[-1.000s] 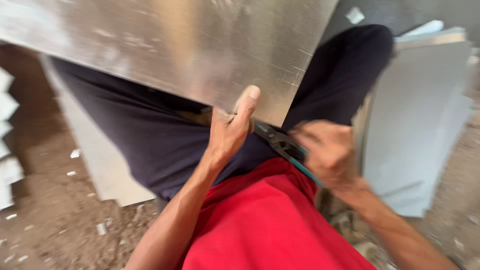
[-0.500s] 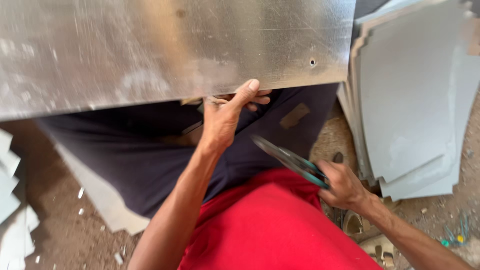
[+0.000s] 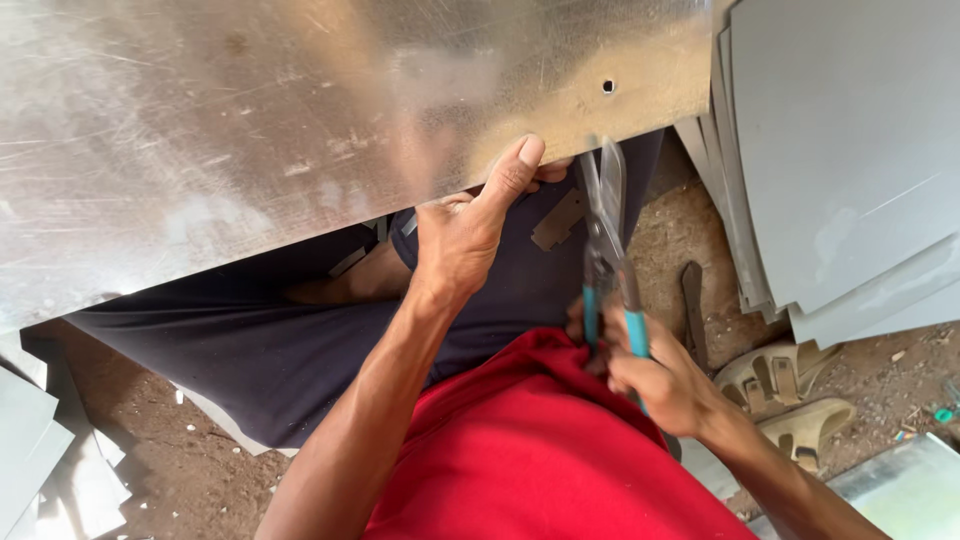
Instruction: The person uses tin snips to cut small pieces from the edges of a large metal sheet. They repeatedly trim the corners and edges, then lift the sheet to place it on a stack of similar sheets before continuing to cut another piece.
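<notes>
Snips (image 3: 607,250) at metal sheet (image 3: 300,130) edge

Dirt floor (image 3: 690,235) bears stacked grey sheets (image 3: 850,150), sandals (image 3: 790,395) and metal offcuts (image 3: 40,450).

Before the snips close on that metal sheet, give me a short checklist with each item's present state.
1. Left hand has a grip on the near edge of the metal sheet: ok, thumb on top, fingers under.
2. Right hand has a grip on the teal handles of the tin snips: ok.
3. Blades open and at the sheet's edge: ok, tips sit over the edge below the small hole.
4. Left thumb clear of the blades: not ok, it lies close beside them.
5. Cut line marked on the sheet: cannot tell, glare and scratches hide it.
6. Stack of grey sheets clear of the cut: ok, off to the right.
</notes>
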